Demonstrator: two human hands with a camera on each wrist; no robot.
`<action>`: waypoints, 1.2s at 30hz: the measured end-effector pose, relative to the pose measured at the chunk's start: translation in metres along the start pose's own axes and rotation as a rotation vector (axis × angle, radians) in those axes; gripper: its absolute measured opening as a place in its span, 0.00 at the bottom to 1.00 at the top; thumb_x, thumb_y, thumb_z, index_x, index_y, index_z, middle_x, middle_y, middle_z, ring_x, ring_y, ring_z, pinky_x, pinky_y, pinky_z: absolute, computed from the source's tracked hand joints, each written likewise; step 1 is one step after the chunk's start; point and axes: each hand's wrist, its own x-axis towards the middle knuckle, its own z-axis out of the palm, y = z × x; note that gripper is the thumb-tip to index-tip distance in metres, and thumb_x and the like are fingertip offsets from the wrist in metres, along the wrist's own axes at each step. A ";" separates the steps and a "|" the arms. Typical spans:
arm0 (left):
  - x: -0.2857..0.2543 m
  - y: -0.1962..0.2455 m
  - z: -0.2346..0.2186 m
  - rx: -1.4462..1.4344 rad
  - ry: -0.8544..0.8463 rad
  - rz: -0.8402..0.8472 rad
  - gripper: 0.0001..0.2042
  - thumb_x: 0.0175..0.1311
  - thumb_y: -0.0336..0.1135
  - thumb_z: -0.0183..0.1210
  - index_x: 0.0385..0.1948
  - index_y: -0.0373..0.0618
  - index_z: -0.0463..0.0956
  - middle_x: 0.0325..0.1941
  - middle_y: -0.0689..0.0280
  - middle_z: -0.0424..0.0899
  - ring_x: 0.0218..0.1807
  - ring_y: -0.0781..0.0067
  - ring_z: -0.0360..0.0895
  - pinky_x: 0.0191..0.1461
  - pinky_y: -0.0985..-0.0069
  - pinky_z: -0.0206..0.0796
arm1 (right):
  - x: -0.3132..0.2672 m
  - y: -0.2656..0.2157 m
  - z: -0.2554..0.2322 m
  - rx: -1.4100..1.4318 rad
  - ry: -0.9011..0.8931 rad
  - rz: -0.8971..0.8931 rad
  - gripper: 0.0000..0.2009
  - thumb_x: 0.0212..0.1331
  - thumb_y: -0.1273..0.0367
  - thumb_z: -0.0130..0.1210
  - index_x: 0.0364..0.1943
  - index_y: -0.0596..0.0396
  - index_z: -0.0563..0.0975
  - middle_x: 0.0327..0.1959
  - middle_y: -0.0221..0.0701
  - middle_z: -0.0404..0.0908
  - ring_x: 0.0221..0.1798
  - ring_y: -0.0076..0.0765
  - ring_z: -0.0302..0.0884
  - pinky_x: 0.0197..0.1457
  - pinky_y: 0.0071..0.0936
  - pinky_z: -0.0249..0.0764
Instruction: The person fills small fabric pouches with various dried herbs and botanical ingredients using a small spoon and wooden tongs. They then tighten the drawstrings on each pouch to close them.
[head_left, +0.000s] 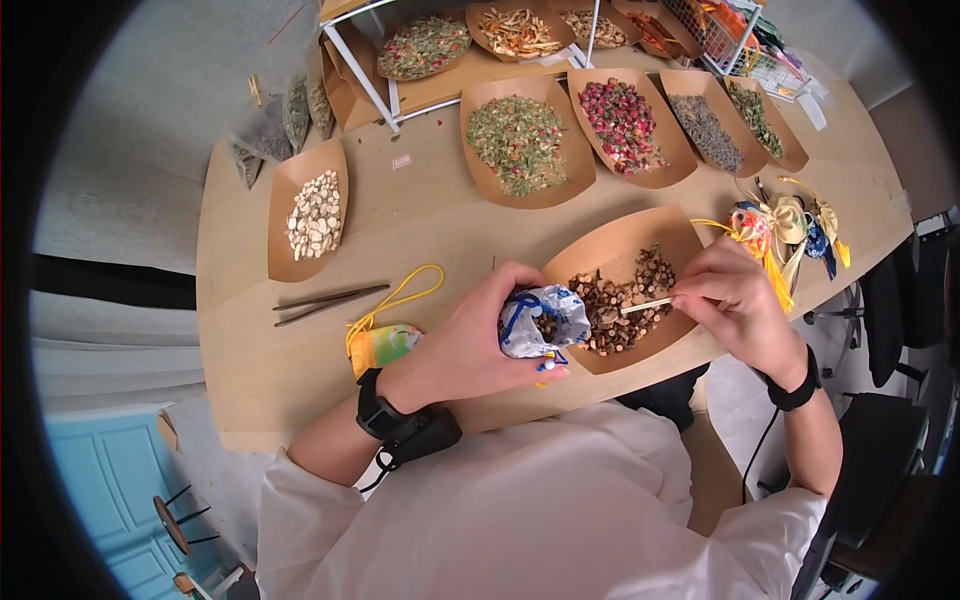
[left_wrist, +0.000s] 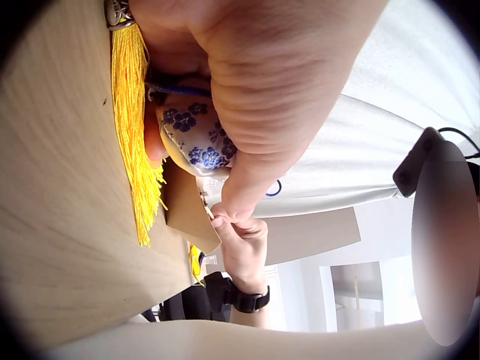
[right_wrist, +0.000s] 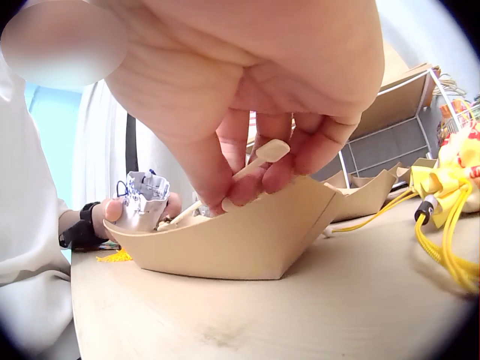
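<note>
My left hand (head_left: 455, 340) grips a small white drawstring pouch with blue flowers (head_left: 565, 325), its mouth gathered open and brown bits showing inside. In the left wrist view its flowered side (left_wrist: 199, 139) shows between my fingers, near a yellow tassel (left_wrist: 129, 127). The fingertips of my right hand (head_left: 745, 305) pinch a thin pale wooden spoon (head_left: 650, 305), whose one end lies over dried brown pieces (head_left: 655, 275) in a boat-shaped paper tray (head_left: 580, 245). From the right wrist, the spoon's paddle-like end (right_wrist: 274, 150) sticks out behind my fingers, and the pouch stands at the tray's far end.
Tweezers (head_left: 330, 302) and an orange-yellow pouch (head_left: 385, 345) with a yellow cord lie left. Beyond them sits a tray of white slices (head_left: 315, 215). Trays of green herbs (head_left: 515, 145), rosebuds (head_left: 615, 125) and lavender-grey buds (head_left: 705, 130) line the back, below a shelf. Tasselled pouches (head_left: 785, 220) lie right.
</note>
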 end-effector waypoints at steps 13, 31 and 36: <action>0.001 0.000 0.000 0.002 -0.012 -0.025 0.38 0.45 0.38 0.82 0.57 0.42 0.67 0.52 0.65 0.77 0.54 0.76 0.76 0.59 0.73 0.70 | 0.028 -0.062 -0.018 -0.370 0.125 -0.317 0.10 0.41 0.73 0.68 0.31 0.56 0.83 0.32 0.28 0.76 0.38 0.36 0.73 0.44 0.34 0.67; -0.001 -0.002 0.000 0.012 0.003 0.024 0.35 0.49 0.40 0.79 0.57 0.42 0.68 0.53 0.59 0.78 0.55 0.66 0.79 0.60 0.69 0.71 | 0.010 -0.017 -0.003 -0.297 -0.024 -0.103 0.06 0.47 0.77 0.69 0.29 0.56 0.83 0.32 0.30 0.79 0.39 0.40 0.73 0.47 0.35 0.66; 0.000 -0.001 0.000 -0.002 0.001 0.010 0.35 0.49 0.40 0.79 0.57 0.41 0.68 0.53 0.59 0.78 0.55 0.67 0.79 0.60 0.69 0.71 | 0.008 -0.009 0.011 -0.168 -0.028 -0.074 0.05 0.50 0.77 0.68 0.31 0.55 0.85 0.32 0.29 0.80 0.39 0.39 0.74 0.48 0.35 0.67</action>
